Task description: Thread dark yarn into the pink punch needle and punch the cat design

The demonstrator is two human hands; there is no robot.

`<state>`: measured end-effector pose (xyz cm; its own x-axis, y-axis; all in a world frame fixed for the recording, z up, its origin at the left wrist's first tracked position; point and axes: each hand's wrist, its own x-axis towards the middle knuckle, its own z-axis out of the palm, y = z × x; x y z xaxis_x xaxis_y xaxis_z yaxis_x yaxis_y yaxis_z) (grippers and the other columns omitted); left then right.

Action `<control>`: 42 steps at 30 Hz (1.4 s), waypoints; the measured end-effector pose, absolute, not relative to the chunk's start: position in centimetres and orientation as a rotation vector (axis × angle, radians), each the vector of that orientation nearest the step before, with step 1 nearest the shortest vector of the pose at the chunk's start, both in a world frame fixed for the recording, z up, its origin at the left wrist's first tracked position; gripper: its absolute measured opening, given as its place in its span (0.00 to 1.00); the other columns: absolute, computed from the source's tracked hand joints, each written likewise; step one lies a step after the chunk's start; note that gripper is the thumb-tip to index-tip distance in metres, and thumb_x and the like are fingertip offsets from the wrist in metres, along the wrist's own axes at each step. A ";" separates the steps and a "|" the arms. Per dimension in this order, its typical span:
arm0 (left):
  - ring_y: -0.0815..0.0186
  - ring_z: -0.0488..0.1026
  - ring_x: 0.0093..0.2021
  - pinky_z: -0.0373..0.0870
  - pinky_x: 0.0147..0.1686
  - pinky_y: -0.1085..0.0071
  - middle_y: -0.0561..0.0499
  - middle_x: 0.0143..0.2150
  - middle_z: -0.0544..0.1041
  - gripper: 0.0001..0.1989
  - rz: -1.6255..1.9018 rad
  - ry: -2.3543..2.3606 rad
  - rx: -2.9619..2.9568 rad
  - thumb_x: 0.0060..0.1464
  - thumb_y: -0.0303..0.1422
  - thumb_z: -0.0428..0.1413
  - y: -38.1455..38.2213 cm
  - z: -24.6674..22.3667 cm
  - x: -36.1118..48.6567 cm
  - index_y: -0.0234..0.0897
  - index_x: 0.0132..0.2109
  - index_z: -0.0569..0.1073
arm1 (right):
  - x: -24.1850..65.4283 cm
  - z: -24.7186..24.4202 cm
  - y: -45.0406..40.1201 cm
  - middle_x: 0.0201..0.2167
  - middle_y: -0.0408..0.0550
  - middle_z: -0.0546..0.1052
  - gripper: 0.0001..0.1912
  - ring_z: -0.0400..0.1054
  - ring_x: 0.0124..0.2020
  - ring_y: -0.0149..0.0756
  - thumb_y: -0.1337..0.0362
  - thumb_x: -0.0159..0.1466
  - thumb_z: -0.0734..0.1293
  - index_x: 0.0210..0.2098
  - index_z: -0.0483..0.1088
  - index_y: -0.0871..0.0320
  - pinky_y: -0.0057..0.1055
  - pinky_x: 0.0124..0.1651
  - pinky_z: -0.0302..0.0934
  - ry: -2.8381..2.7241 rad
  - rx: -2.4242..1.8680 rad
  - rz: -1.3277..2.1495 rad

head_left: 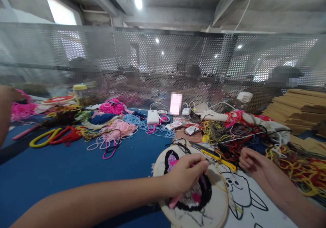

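densely tufted yarn (209,189), round hoop (227,201)

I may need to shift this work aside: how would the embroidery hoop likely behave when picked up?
The embroidery hoop is probably light for its size, as its rim looks thin. With cloth spread across it, it should lift as one fairly stiff, flat piece. Loose black yarn at its far edge might trail or snag.

Up and left of the left fingers (195,157), a lamp (138,2) and window (61,11) glare white; beyond the fingers, the perforated screen (102,48) looks hazy
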<state>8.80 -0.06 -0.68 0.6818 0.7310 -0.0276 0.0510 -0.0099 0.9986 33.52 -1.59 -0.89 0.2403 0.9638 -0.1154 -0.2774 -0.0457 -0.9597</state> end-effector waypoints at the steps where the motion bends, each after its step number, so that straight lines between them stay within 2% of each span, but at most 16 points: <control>1: 0.75 0.49 0.11 0.43 0.09 0.78 0.61 0.13 0.55 0.14 0.611 0.684 1.506 0.56 0.45 0.47 -0.1 -0.7 8.8 0.38 0.32 0.63 | 33.7 -0.9 -1.4 0.17 0.37 0.54 0.16 0.48 0.20 0.27 0.57 0.52 0.69 0.18 0.60 0.57 0.23 0.24 0.55 -0.736 -1.162 1.191; 4: 0.76 0.49 0.12 0.43 0.11 0.78 0.61 0.14 0.55 0.15 0.593 0.692 1.547 0.56 0.46 0.47 -0.1 -0.8 8.8 0.37 0.33 0.64 | 33.6 -0.8 -1.6 0.17 0.37 0.56 0.13 0.51 0.21 0.26 0.56 0.52 0.70 0.22 0.65 0.57 0.22 0.24 0.55 -0.738 -1.187 1.113; 7: 0.76 0.50 0.13 0.46 0.13 0.78 0.61 0.16 0.55 0.15 0.532 0.663 1.620 0.55 0.44 0.48 -0.1 -0.8 9.0 0.36 0.32 0.66 | 31.9 -0.8 -2.7 0.22 0.40 0.67 0.13 0.60 0.25 0.28 0.55 0.51 0.71 0.31 0.70 0.55 0.24 0.29 0.58 -1.001 -1.266 1.101; 11: 0.77 0.53 0.16 0.49 0.17 0.78 0.60 0.18 0.58 0.13 0.470 0.647 1.705 0.55 0.39 0.50 0.0 -0.5 9.3 0.34 0.29 0.68 | 29.1 -0.9 -4.9 0.33 0.47 0.74 0.18 0.67 0.36 0.37 0.50 0.55 0.66 0.38 0.70 0.55 0.33 0.40 0.61 -1.484 -1.267 1.108; 14: 0.77 0.56 0.19 0.51 0.20 0.79 0.59 0.20 0.61 0.12 0.415 0.642 1.734 0.55 0.38 0.50 -0.1 -0.2 9.3 0.34 0.30 0.69 | 28.2 -0.8 -5.8 0.36 0.47 0.73 0.16 0.67 0.39 0.38 0.53 0.60 0.62 0.43 0.67 0.54 0.34 0.43 0.59 -1.820 -1.280 1.015; 17: 0.76 0.55 0.20 0.52 0.20 0.79 0.59 0.20 0.61 0.14 0.347 0.636 1.728 0.54 0.42 0.50 -0.1 -0.1 9.1 0.34 0.32 0.71 | 28.1 -0.9 -6.0 0.32 0.46 0.72 0.11 0.66 0.35 0.36 0.55 0.63 0.59 0.38 0.67 0.55 0.30 0.40 0.60 -1.973 -1.325 0.914; 20: 0.76 0.54 0.20 0.51 0.19 0.79 0.58 0.20 0.59 0.16 0.372 0.622 1.744 0.54 0.44 0.50 -0.1 -0.3 9.0 0.34 0.32 0.71 | 28.0 -1.2 -6.0 0.30 0.46 0.71 0.12 0.64 0.33 0.35 0.56 0.64 0.57 0.32 0.67 0.55 0.29 0.37 0.59 -2.066 -1.345 0.813; 24: 0.76 0.55 0.21 0.52 0.20 0.79 0.58 0.21 0.61 0.14 0.422 0.580 1.747 0.54 0.40 0.50 -0.1 -0.3 9.2 0.33 0.30 0.70 | 28.0 -0.9 -6.0 0.27 0.46 0.69 0.15 0.63 0.32 0.35 0.57 0.65 0.55 0.28 0.65 0.56 0.29 0.36 0.59 -2.076 -1.371 0.742; 28: 0.76 0.53 0.17 0.50 0.16 0.79 0.59 0.18 0.59 0.13 0.442 0.646 1.728 0.55 0.39 0.49 -0.1 -0.1 9.3 0.34 0.29 0.68 | 28.3 -0.2 -5.8 0.25 0.44 0.65 0.16 0.62 0.30 0.35 0.56 0.65 0.54 0.25 0.62 0.55 0.29 0.33 0.57 -1.991 -1.399 0.609; 35: 0.75 0.52 0.13 0.47 0.13 0.78 0.60 0.14 0.56 0.14 0.502 0.666 1.639 0.55 0.43 0.48 0.0 -0.6 9.3 0.36 0.29 0.64 | 29.2 -0.4 -5.4 0.43 0.49 0.69 0.12 0.62 0.47 0.42 0.57 0.63 0.57 0.31 0.68 0.53 0.35 0.50 0.55 -1.908 -1.438 0.306; 42: 0.75 0.53 0.15 0.49 0.13 0.79 0.59 0.16 0.57 0.15 0.542 0.655 1.593 0.54 0.43 0.49 0.1 -0.9 9.4 0.36 0.29 0.63 | 29.6 -0.6 -5.3 0.46 0.51 0.68 0.10 0.60 0.51 0.45 0.58 0.63 0.59 0.31 0.70 0.53 0.42 0.52 0.53 -2.070 -1.412 0.265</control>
